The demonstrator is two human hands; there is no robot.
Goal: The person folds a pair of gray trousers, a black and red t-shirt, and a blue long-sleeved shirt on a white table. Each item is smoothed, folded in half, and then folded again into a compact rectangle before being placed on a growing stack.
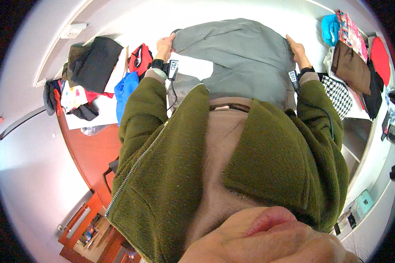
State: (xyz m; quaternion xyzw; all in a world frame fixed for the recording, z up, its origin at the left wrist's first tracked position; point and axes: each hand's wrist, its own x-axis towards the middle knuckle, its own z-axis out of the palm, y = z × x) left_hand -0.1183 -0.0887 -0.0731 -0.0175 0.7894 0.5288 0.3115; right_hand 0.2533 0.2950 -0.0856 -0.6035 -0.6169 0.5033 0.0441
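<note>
No words or numbers can be read. The small wrist-worn box [173, 70] behind the left hand [164, 47] bears black-and-white marks toward its upper edge; the similar box [293, 79] behind the right hand [297, 51] also bears marks at its upper end. They may be symbols, but are too small to tell.

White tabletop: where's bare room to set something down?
Widest bare stretch: white tabletop beyond the large grey fabric garment. Smaller patch: near left edge, beside the crumpled blue cloth. Crowded: left end, black-topped clothes pile; right end, multicoloured clothes pile.
</note>
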